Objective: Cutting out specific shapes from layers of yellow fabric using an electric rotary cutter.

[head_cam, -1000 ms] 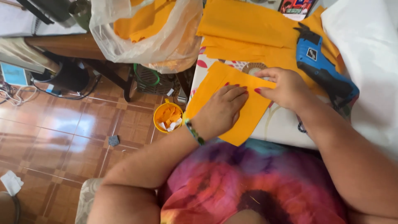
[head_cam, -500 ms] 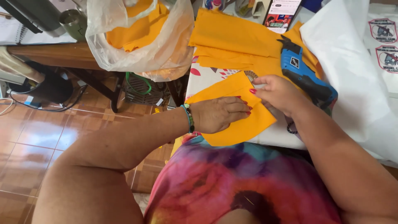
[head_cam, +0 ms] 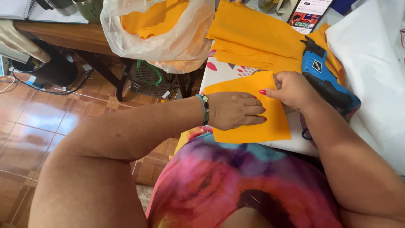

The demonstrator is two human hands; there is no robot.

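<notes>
Hands (head_cam: 236, 110) press and pinch orange felt piece (head_cam: 270, 126).

Tie-dye top (head_cam: 249, 185), green beaded bracelet (head_cam: 204, 109), red-painted nails (head_cam: 263, 91).

We see bright, even daylight. Glossy floor tiles (head_cam: 38, 126) throw pale glare. Soft shadows lie under wooden table (head_cam: 63, 36). Slight motion blur; we note wide-angle stretch at edges.

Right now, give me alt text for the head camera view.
Left hand presses flat on an orange fabric piece while the right hand pinches its top edge. Beside them lie a blue glue gun and more orange fabric.
</notes>
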